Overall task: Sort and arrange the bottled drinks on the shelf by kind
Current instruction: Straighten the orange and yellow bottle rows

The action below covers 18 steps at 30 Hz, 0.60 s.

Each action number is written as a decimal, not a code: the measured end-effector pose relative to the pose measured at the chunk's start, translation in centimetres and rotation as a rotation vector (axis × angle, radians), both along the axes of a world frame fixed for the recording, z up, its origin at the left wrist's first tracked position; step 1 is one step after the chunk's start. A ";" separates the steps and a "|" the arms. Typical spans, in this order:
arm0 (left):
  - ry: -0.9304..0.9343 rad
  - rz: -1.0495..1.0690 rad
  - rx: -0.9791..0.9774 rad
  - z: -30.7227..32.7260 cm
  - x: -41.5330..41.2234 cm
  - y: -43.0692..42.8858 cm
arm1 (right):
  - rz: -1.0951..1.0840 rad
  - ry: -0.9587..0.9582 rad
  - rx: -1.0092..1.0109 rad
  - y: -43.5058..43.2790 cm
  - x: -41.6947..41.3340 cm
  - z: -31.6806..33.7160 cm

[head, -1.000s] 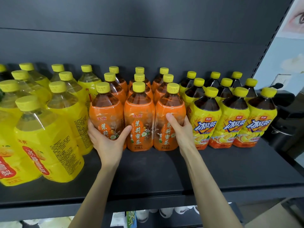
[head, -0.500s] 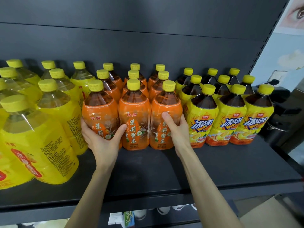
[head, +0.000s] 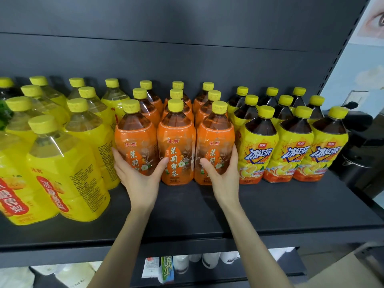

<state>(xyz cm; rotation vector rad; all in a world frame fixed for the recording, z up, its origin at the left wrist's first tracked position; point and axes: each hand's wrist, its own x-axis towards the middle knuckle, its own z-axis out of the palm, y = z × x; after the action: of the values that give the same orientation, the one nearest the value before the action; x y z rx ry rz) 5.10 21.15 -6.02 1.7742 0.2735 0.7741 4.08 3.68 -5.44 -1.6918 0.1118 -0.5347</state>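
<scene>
Orange-labelled tea bottles stand in three rows at the middle of the black shelf [head: 207, 208]. My left hand [head: 138, 175] grips the front left orange bottle [head: 135, 138], thumb across its label. My right hand [head: 223, 175] grips the front right orange bottle [head: 215, 136], thumb on its front and fingers round its right side. Between them stands the front middle orange bottle [head: 176, 142], untouched. Yellow pear-drink bottles [head: 68, 173] fill the left. Yellow-labelled iced black tea bottles [head: 259, 150] fill the right, in rows.
The shelf's front strip [head: 270, 217] lies bare ahead of the bottles. A dark back panel [head: 187, 48] rises behind. Below the shelf edge, white bottles [head: 209, 260] and small packets [head: 166, 269] sit on a lower shelf. A black object [head: 361, 129] stands past the shelf's right end.
My right hand has shifted from flat on the front of the right orange bottle to wrapping round its right side. The left hand keeps its grip. The view has moved closer.
</scene>
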 end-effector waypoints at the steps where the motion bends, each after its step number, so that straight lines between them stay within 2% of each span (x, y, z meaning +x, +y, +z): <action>1: 0.005 0.004 0.009 -0.3 -0.4 -0.2 | -0.015 0.005 -0.030 0.1 -0.2 -0.3; 5: 0.038 0.019 0.058 -0.8 -0.8 -0.6 | -0.062 0.014 -0.121 -0.1 -0.3 -0.7; 18: 0.071 0.110 0.086 -0.6 -0.1 -1.3 | -0.087 0.053 -0.211 -0.2 0.3 -0.6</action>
<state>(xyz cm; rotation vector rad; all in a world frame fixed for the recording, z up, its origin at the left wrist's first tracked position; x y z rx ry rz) 5.05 19.85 -6.64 1.8827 0.3928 0.8128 4.37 3.51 -6.01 -1.9135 0.1731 -0.5836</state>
